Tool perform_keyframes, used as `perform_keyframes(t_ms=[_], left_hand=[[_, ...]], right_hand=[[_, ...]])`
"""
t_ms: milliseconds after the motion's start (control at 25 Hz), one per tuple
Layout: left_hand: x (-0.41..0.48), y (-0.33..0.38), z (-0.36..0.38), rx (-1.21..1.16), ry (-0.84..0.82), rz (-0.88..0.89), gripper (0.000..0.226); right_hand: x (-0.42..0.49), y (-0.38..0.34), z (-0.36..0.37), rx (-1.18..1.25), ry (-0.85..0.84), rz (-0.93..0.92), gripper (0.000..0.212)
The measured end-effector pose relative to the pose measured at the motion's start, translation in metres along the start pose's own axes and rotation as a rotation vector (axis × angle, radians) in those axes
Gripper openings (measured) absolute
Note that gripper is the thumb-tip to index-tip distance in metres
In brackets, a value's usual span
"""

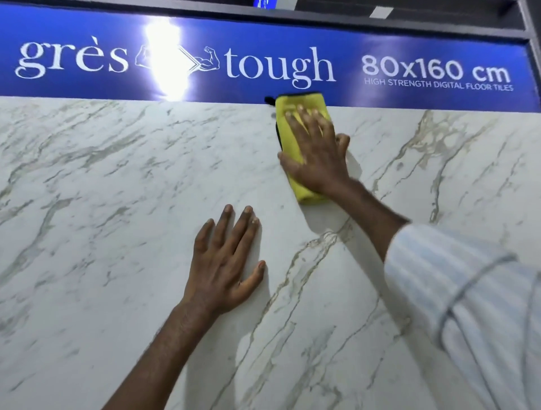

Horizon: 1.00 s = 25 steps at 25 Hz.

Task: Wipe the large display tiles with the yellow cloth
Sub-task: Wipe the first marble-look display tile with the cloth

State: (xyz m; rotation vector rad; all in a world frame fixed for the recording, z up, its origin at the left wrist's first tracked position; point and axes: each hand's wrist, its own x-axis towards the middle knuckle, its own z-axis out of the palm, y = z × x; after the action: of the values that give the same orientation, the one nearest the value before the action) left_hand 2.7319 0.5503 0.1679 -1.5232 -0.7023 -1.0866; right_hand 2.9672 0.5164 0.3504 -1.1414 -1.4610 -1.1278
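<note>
One yellow cloth [295, 104] pressed against tile [117, 205] by flat right hand [316, 152].

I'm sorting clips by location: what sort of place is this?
Most likely a tile showroom. A blue banner reads "grès tough, 80x160 cm, high strength digital floor tiles" above a large marble-look tile, and the right hand presses a yellow cloth against it.

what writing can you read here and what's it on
"grès": white letters, left on the blue banner above the tiles.
"tough": same banner, centre.
"80x160 cm": same banner, right.
"HIGH STRENGTH DIGITAL FLOOR TILES": small line under the size.
The logo between the two words: half lost in glare.
The small blue sign at the top edge: cut off, unreadable.
</note>
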Motion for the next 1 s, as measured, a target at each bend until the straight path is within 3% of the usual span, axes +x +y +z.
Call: perform_keyframes(t_ms=[200, 520, 680, 800, 1000], left_hand=[[-0.006, -0.004, -0.002, -0.013, -0.024, 0.026, 0.075], [-0.006, -0.001, -0.003, 0.045, -0.052, 0.027, 0.078], [-0.004, 0.005, -0.012, -0.034, -0.109, 0.003, 0.077], [-0.054, 0.032, -0.021, -0.125, -0.118, -0.014, 0.076], [-0.164, 0.058, -0.022, -0.049, -0.220, 0.128, 0.079]], right_hand=[[0.017, 0.003, 0.000, 0.039, 0.066, 0.028, 0.078], [-0.187, -0.002, 0.027, -0.039, 0.077, -0.052, 0.078], [-0.147, 0.000, 0.017, -0.025, 0.018, -0.058, 0.079], [-0.138, 0.000, 0.017, 0.002, 0.039, 0.011, 0.080], [-0.321, -0.040, 0.045, 0.014, 0.018, -0.021, 0.079]])
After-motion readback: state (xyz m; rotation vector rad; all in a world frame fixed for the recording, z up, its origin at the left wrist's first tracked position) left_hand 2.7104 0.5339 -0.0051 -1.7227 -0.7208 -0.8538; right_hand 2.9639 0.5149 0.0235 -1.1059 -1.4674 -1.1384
